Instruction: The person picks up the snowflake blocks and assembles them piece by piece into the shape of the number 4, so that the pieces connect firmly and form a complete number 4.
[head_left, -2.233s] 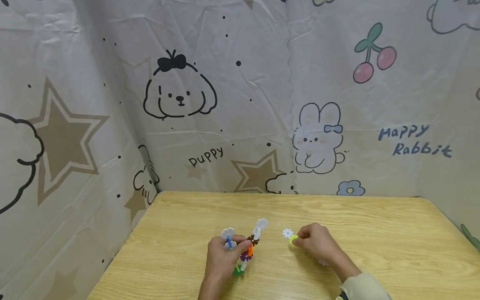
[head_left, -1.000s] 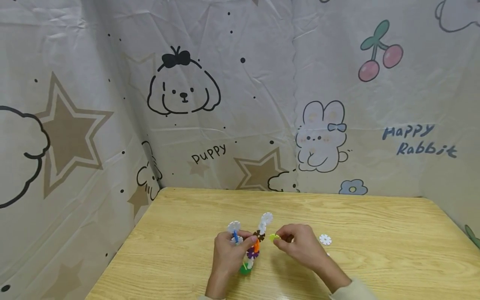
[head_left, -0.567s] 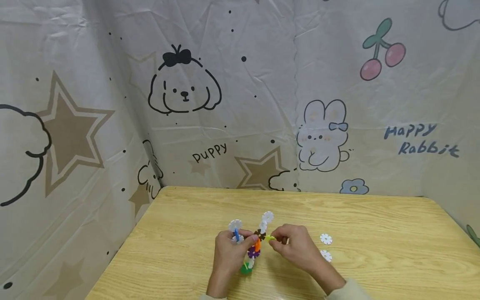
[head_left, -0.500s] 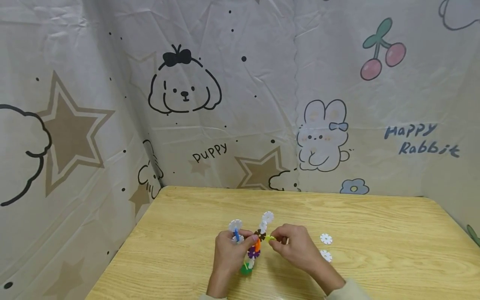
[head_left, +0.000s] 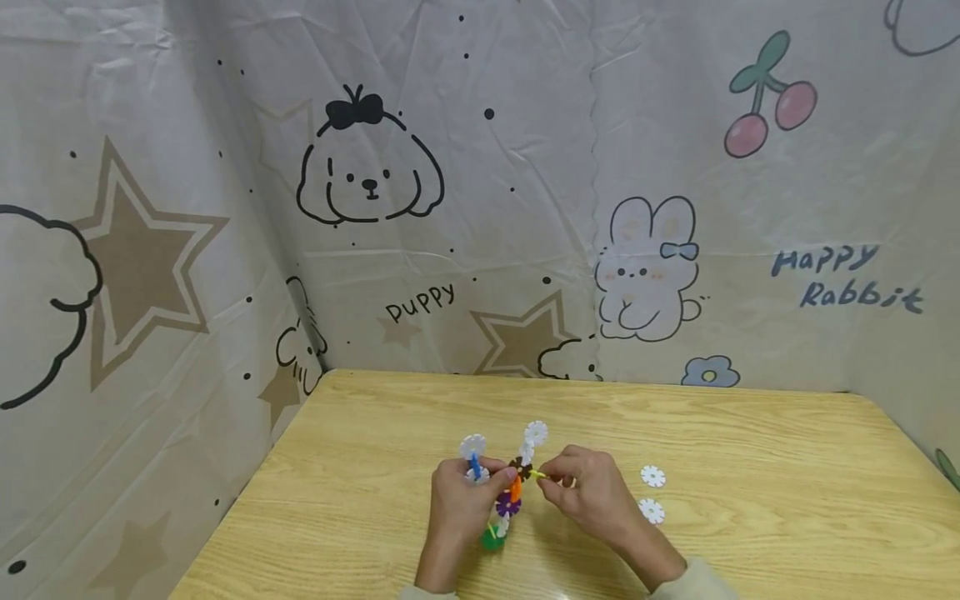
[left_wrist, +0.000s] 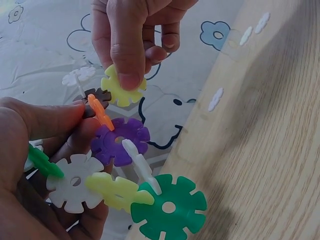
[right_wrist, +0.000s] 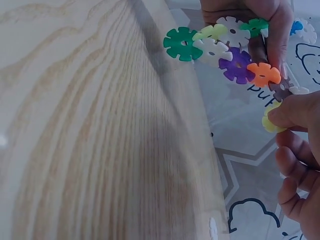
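one hand, the right, pinches one yellow disc.

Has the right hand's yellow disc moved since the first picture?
Yes. In the head view, the yellow disc moved left relative to the rabbit print, toward the brown disc.

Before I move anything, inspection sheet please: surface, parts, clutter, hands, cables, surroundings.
Surface: pale wood-grain table, shadowed near the hands.
Parts: linked disc chain, multicoloured, held up; yellow disc by its brown disc, whether joined unclear.
Clutter: at least two loose white discs on the table.
Hands: left hand grips the chain; right hand pinches the yellow disc.
Cables: nothing seen.
Surroundings: cartoon-printed sheet behind the table.
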